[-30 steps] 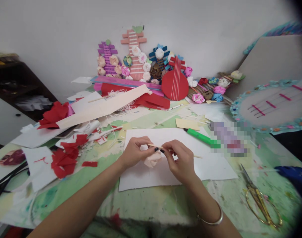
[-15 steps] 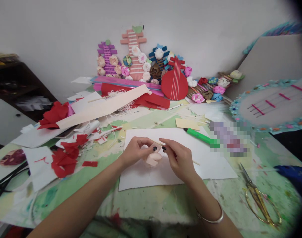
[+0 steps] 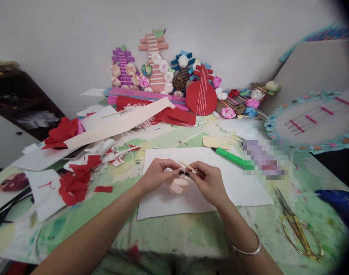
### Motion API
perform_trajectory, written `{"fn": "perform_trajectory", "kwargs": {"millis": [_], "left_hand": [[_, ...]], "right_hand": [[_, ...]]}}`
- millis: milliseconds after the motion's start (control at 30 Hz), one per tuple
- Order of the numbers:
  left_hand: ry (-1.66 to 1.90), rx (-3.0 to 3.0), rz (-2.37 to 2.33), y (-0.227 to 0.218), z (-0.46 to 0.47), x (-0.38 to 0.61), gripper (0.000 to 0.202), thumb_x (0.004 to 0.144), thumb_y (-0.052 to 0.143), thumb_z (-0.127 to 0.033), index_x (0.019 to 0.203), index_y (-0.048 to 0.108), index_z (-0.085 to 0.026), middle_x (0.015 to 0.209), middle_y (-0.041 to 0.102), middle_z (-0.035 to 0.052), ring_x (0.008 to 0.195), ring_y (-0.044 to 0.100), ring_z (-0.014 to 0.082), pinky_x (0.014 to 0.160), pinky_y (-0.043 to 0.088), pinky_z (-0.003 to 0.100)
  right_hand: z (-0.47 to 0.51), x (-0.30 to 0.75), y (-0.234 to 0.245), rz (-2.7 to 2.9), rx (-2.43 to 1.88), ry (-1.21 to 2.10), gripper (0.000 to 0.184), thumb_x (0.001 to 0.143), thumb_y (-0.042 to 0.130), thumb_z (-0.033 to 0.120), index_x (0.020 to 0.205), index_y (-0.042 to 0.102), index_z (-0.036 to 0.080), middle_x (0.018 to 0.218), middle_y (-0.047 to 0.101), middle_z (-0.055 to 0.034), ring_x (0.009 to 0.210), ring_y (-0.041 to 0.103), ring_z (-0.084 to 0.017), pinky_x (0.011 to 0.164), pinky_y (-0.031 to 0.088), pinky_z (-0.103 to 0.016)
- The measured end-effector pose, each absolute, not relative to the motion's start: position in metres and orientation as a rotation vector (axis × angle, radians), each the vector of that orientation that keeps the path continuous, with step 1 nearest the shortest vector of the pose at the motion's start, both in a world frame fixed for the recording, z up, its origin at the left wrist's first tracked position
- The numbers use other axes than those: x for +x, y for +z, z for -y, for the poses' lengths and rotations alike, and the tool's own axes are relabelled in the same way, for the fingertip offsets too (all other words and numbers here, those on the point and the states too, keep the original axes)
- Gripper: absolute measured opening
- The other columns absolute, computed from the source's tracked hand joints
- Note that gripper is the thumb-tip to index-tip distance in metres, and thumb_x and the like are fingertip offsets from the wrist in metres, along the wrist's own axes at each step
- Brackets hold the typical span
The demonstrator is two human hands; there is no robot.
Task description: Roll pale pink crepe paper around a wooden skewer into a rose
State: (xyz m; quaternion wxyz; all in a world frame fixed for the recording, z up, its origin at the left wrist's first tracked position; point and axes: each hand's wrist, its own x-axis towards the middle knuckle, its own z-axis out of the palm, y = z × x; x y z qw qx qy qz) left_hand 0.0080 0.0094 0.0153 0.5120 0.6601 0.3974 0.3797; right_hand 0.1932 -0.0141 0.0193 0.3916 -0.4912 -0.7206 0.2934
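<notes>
Above a white sheet of paper [image 3: 163,208], my two hands meet with their thumbs close together. My left hand [image 3: 159,173] pinches the upper part of a pale peach paper flower [image 3: 177,186], whose petals hang below the fingers. A thin wooden stick [image 3: 187,165] slants through the fingers of my right hand [image 3: 207,179], its tip pointing up and left over the flower. The right thumb and fingertip also touch the flower's upper edge. How the petals are joined underneath is hidden by the fingers.
Gold-handled scissors [image 3: 298,229] lie at right, and a green marker [image 3: 231,158] lies on the sheet's far side. Red paper scraps [image 3: 74,187] and a peach paper strip [image 3: 117,126] are at left. Paper instruments, including a red one [image 3: 201,97], stand along the wall.
My right hand has shifted slightly left and the thumbs have come closer together. The stick's tip now shows more clearly above the flower.
</notes>
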Motion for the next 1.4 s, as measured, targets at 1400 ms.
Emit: {"fn": "perform_trajectory", "kwargs": {"millis": [1400], "left_hand": [[0.971, 1.398, -0.934, 0.020, -0.008, 0.010, 0.016, 0.071, 0.067, -0.025, 0.080, 0.069, -0.012, 0.078, 0.071, 0.0064, 0.073, 0.063, 0.0159, 0.071, 0.048, 0.026]], "right_hand": [[0.014, 0.202, 0.016, 2.033, -1.196, 0.370, 0.028, 0.084, 0.049, 0.016, 0.101, 0.069, 0.024, 0.075, 0.070, -0.0015, 0.067, 0.059, -0.014, 0.062, 0.043, -0.025]]}}
